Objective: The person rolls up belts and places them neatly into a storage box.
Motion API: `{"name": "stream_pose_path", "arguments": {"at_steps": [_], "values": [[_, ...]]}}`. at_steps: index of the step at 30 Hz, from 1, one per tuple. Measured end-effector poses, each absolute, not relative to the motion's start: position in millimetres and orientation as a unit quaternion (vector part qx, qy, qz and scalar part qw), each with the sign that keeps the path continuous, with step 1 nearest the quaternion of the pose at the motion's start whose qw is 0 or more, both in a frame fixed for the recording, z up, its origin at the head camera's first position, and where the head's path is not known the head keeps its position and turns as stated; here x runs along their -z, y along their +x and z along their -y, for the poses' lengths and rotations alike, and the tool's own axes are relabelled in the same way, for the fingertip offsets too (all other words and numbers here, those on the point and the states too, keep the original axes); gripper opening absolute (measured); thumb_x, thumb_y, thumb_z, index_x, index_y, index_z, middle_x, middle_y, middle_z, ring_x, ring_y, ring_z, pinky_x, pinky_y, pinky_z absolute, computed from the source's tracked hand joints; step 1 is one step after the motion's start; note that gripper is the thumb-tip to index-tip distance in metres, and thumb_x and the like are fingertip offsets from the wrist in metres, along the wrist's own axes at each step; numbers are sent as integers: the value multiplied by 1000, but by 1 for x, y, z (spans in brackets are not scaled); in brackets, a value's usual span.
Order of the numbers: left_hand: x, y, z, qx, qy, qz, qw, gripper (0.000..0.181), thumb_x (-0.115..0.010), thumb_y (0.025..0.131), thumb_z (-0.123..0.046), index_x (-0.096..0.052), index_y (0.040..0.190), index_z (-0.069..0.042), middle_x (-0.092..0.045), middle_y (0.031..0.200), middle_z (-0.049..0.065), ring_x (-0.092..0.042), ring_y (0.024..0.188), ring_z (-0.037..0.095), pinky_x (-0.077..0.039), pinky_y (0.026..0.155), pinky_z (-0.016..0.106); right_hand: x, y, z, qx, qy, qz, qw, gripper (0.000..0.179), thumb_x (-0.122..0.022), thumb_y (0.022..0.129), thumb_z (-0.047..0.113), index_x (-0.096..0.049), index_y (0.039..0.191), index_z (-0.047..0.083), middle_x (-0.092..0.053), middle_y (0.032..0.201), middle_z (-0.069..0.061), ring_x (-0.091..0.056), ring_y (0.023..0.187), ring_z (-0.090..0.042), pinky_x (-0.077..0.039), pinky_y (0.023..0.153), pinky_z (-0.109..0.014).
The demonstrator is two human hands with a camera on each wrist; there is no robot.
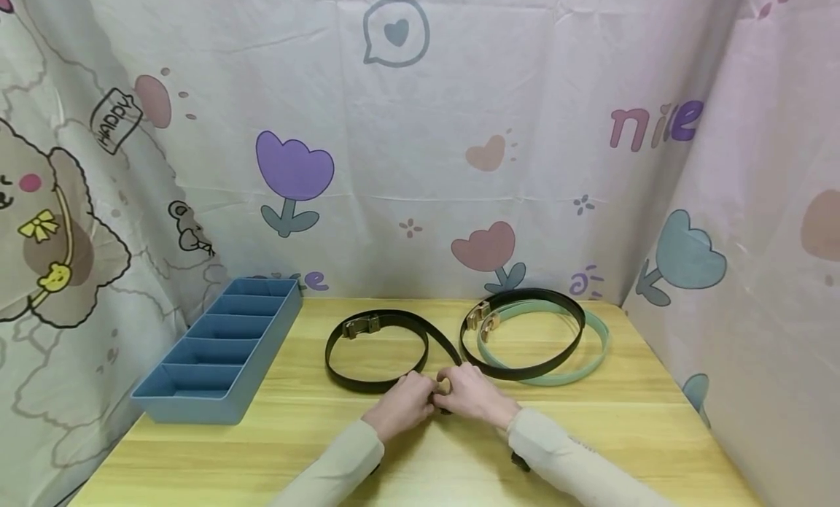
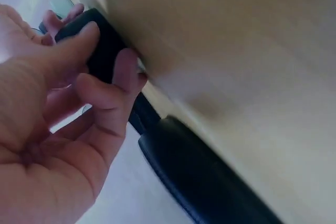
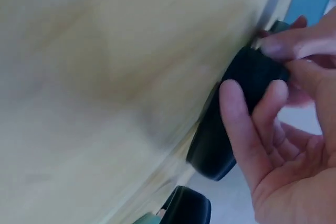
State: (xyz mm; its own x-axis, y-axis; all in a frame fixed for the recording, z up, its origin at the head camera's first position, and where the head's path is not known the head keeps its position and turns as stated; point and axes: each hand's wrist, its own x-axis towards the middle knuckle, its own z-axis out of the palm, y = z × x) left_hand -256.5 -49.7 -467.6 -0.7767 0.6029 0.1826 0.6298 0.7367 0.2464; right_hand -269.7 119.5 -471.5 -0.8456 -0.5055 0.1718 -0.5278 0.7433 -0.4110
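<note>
A black belt (image 1: pixel 357 383) lies on the table, curved into a loop at the left with its metal buckle (image 1: pixel 361 326) at the back. One stretch of it runs out to the right and forward, to where both hands meet. My left hand (image 1: pixel 408 403) pinches the black strap between thumb and fingers, as the left wrist view shows. Close against it, my right hand (image 1: pixel 474 394) grips the same strap with bent fingers. In the right wrist view a folded-looking part of the black strap (image 3: pixel 215 142) shows beside the fingers. The fingers partly hide the held section.
Just beyond my right hand lie a second coiled black belt (image 1: pixel 525 296) and a mint green belt (image 1: pixel 558 380), overlapping, with buckles at their left. A blue divided tray (image 1: pixel 262 354) stands at the table's left. Printed curtains (image 1: pixel 394 128) enclose the wooden table (image 1: pixel 630 434).
</note>
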Motion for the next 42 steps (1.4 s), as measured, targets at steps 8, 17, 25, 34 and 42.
{"name": "stream_pose_path", "arguments": {"at_steps": [8,17,25,34,42], "values": [[472,-266,55,166,-338,926,21,17,-82,79,-27,-71,70,-18,-57,62,-14,-42,57,0,-40,56,17,461,-273,-129,-328,316,884,-103,51,-72,79,9,-60,128,1,-75,83,4,-66,73,0,-52,71,-20],[465,-267,62,170,-373,912,-12,27,-85,75,-24,-60,84,-17,-55,70,-10,-45,63,2,-41,57,17,465,-277,-133,-246,377,891,-59,17,-77,82,17,-72,99,19,-70,88,10,-59,74,1,-49,68,-17],[467,-265,64,192,-350,917,3,43,-85,73,-25,-50,96,-15,-60,82,-1,-51,71,5,-44,61,20,471,-274,-129,-231,387,892,-43,9,-73,87,17,-75,96,18,-74,91,8,-59,75,5,-49,69,-15],[467,-268,66,166,-345,924,-3,16,-85,73,-28,-74,75,-16,-65,69,-11,-45,58,0,-40,55,16,471,-274,-125,-198,408,891,2,5,-74,87,25,-78,85,22,-70,74,15,-49,58,9,-41,55,-11],[463,-271,70,167,-364,915,-48,13,-84,75,-23,-78,85,-18,-72,80,-11,-50,63,-3,-45,61,15,469,-277,-127,-159,447,880,-4,4,-73,87,20,-76,89,20,-72,87,12,-60,77,5,-47,71,-12]]}}
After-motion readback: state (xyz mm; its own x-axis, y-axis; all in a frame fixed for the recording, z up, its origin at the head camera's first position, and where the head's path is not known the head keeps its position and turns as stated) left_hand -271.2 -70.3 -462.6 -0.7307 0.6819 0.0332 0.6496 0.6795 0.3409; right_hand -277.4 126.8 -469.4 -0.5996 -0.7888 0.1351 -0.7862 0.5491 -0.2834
